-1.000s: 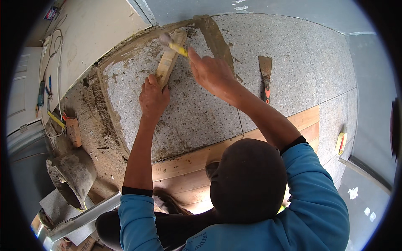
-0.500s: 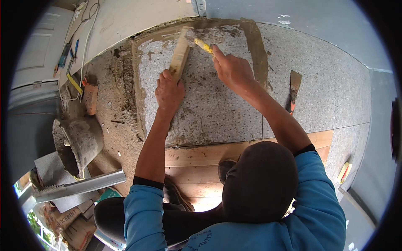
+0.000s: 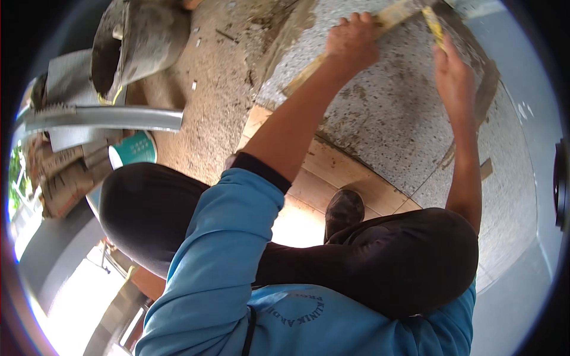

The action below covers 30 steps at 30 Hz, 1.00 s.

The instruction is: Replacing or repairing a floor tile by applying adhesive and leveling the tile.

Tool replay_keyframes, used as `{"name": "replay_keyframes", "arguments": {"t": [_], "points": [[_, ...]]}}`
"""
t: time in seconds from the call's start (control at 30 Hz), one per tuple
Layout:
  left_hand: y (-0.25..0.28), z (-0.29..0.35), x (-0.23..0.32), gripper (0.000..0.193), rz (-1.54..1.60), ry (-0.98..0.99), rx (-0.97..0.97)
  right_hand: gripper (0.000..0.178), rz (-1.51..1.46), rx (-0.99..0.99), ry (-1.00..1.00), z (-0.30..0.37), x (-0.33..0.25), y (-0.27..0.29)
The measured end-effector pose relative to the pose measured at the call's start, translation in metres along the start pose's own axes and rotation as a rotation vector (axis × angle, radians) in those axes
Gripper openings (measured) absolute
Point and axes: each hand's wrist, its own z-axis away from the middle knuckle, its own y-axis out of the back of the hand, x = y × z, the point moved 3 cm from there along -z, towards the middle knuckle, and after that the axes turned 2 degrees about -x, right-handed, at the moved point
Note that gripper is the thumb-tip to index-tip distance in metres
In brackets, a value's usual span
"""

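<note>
A speckled grey floor tile (image 3: pixel 404 113) with mortar smears lies in front of me. My left hand (image 3: pixel 354 43) is closed round a long wooden batten (image 3: pixel 393 16) lying across this tile; the batten's near end shows beneath my wrist. My right hand (image 3: pixel 455 71) grips the yellow handle of a hammer (image 3: pixel 435 26). The hammer's head is by the batten's far end, close to the top edge of the picture; whether they touch, I cannot tell. Wet mortar (image 3: pixel 488 77) runs along the tile's far right side.
Wooden-look planks (image 3: pixel 332 163) border the tile on my side, beneath my shoe (image 3: pixel 344 207). At left are a mortar-stained bucket (image 3: pixel 139 44) on its side, a metal channel (image 3: pixel 113 118), a green and white tub (image 3: pixel 135 148) and paper sacks (image 3: pixel 65 178). A grey-blue wall stands at right.
The view has swung, so the tile, batten and both hands now appear farther up and right. Both hands keep their grips on the batten and hammer.
</note>
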Motion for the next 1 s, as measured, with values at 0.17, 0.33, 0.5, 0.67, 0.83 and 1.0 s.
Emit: {"name": "replay_keyframes", "arguments": {"t": [0.17, 0.33, 0.5, 0.67, 0.83, 1.0], "points": [[0.006, 0.001, 0.001, 0.05, 0.056, 0.037, -0.142, 0.045, 0.024, -0.085, -0.124, -0.005, -0.002, 0.004], [0.005, 0.003, 0.001, 0.048, 0.064, 0.028, -0.119, 0.047, 0.068, -0.024, -0.004, -0.008, 0.0, 0.004], [-0.004, 0.0, -0.003, 0.043, 0.025, -0.013, -0.012, 0.049, 0.021, -0.042, -0.007, -0.003, 0.005, 0.001], [-0.002, 0.0, -0.004, 0.048, 0.142, -0.036, 0.032, 0.05, 0.039, -0.052, -0.018, -0.001, 0.001, 0.003], [0.004, -0.002, 0.002, 0.052, 0.105, -0.008, -0.041, 0.042, -0.169, 0.086, -0.247, 0.036, 0.027, 0.03], [0.007, -0.004, 0.004, 0.052, 0.066, 0.021, -0.099, 0.04, -0.502, 0.191, -0.835, 0.142, 0.101, 0.093]]}}
